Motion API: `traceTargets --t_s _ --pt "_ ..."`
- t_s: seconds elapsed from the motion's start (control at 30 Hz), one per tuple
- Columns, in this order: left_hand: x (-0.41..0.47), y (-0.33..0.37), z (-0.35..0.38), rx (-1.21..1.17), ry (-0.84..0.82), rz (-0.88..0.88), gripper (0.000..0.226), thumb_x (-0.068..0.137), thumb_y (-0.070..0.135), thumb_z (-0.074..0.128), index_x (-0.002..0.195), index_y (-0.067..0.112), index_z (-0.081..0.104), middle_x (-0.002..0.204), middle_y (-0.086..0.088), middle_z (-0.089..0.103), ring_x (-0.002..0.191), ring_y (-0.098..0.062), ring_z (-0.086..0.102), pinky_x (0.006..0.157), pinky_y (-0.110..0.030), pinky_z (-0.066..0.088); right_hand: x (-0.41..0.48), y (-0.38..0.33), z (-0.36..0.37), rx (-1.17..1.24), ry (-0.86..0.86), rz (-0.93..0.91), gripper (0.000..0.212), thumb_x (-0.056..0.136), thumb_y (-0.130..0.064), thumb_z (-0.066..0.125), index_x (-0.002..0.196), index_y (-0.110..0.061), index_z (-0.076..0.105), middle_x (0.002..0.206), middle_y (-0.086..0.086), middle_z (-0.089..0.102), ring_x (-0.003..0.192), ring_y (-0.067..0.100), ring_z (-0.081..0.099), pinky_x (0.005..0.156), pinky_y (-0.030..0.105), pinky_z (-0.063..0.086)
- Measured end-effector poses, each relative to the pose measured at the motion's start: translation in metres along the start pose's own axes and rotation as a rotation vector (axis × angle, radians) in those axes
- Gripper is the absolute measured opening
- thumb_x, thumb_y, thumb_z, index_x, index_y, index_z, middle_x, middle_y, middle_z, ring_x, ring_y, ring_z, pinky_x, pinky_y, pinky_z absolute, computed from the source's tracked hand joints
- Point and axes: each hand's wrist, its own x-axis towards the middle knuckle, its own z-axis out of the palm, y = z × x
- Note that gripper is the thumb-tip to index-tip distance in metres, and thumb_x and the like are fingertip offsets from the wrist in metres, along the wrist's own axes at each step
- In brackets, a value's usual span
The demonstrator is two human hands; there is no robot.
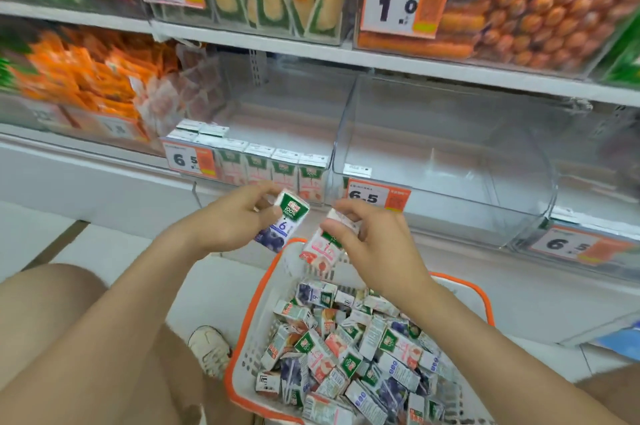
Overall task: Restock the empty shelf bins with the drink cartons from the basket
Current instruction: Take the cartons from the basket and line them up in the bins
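In our left hand (232, 220) we pinch a blueberry carton (282, 222), its long axis tilted, green top up toward the shelf, berry end down and left. Our right hand (375, 246) grips a pink carton (320, 253) by its upper end, thumb and curled fingers round it, slanted the same way, lower end over the orange-rimmed basket (247, 317). Both forearms reach forward, hands close together just below the part-filled bin (294, 126), near the empty clear bin (450, 161)

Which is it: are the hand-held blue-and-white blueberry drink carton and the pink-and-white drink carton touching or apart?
Apart. The head view shows a gap between the blue-and-white blueberry drink carton and the pink-and-white drink carton.
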Motion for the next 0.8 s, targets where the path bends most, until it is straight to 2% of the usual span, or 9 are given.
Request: traceTargets --t_s 0.1,0.2,0.27,0.33,0.47,0.53,0.6,0.7,0.8 --pt "0.004 -0.004 -0.027 -0.059 0.277 -0.022 0.023 0.107 0.024 0.058 0.130 0.020 0.054 0.102 -0.001 0.065 0.091 -0.022 0.064 0.087 -0.038 0.053 0.026 -0.036 -0.004 0.136 0.127 -0.039 0.037 0.095 -0.051 0.069 0.125 -0.029 0.069 0.096 -0.018 0.072 0.078 0.009 0.072 0.086 0.039 0.058" --pt "0.011 -0.014 -0.049 -0.107 0.491 -0.068 0.018 0.105 0.027 0.058 0.121 0.020 0.054 0.102 -0.004 0.068 0.099 -0.032 0.068 0.085 -0.044 0.054 0.063 -0.064 0.006 0.143 0.219 -0.166 0.034 0.095 -0.035 0.070 0.128 -0.027 0.065 0.105 -0.013 0.070 0.090 0.017 0.070 0.088 0.048 0.056" --pt "0.013 -0.017 -0.059 -0.093 0.560 -0.086 0.019 0.105 0.024 0.055 0.123 0.020 0.052 0.108 -0.006 0.069 0.093 -0.028 0.069 0.069 -0.033 0.051 0.094 -0.078 0.018 0.127 0.259 -0.236 0.036 0.093 -0.020 0.068 0.128 -0.022 0.065 0.111 -0.009 0.069 0.096 0.018 0.067 0.089 0.044 0.056" --pt "0.013 -0.016 -0.066 0.002 0.575 -0.088 0.019 0.105 0.016 0.054 0.124 0.017 0.052 0.106 -0.005 0.067 0.084 -0.022 0.066 0.062 -0.032 0.047 0.128 -0.085 0.030 0.041 0.264 -0.252 0.036 0.094 -0.015 0.063 0.130 -0.017 0.064 0.113 -0.003 0.069 0.102 0.021 0.064 0.090 0.034 0.050" --pt "0.018 -0.020 -0.075 0.128 0.505 -0.070 0.022 0.105 0.015 0.052 0.128 0.018 0.052 0.109 -0.006 0.065 0.099 -0.029 0.065 0.077 -0.041 0.054 0.193 -0.092 0.059 -0.289 0.067 -0.169 0.021 0.103 -0.018 0.057 0.122 -0.008 0.060 0.116 0.013 0.063 0.107 0.035 0.058 0.080 0.040 0.042" --pt "0.021 -0.021 -0.077 0.188 0.473 -0.081 0.026 0.105 0.015 0.052 0.130 0.019 0.052 0.110 -0.006 0.064 0.107 -0.031 0.059 0.082 -0.042 0.052 0.216 -0.094 0.075 -0.331 -0.046 -0.102 0.012 0.103 -0.018 0.058 0.101 -0.006 0.057 0.101 0.015 0.061 0.098 0.041 0.058 0.070 0.039 0.038" --pt "0.023 -0.022 -0.078 0.196 0.463 -0.075 0.023 0.104 0.016 0.054 0.126 0.020 0.055 0.111 -0.006 0.065 0.109 -0.032 0.059 0.086 -0.045 0.054 0.231 -0.092 0.089 -0.286 -0.165 -0.044 0.016 0.099 -0.017 0.061 0.093 -0.002 0.059 0.094 0.017 0.064 0.093 0.043 0.061 0.066 0.043 0.045" --pt "0.023 -0.026 -0.079 0.170 0.468 -0.071 0.017 0.103 0.017 0.058 0.119 0.022 0.057 0.110 -0.004 0.064 0.103 -0.032 0.064 0.086 -0.048 0.058 0.241 -0.090 0.102 -0.245 -0.347 -0.016 0.024 0.094 -0.011 0.058 0.108 0.003 0.071 0.101 0.025 0.072 0.099 0.043 0.066 0.084 0.051 0.056" --pt "0.023 -0.029 -0.081 0.134 0.468 -0.068 0.016 0.102 0.015 0.058 0.116 0.024 0.058 0.108 -0.002 0.066 0.092 -0.024 0.071 0.079 -0.043 0.061 0.242 -0.086 0.099 -0.198 -0.432 0.009 0.035 0.097 -0.010 0.050 0.122 -0.010 0.073 0.100 0.011 0.075 0.096 0.032 0.069 0.084 0.041 0.057"
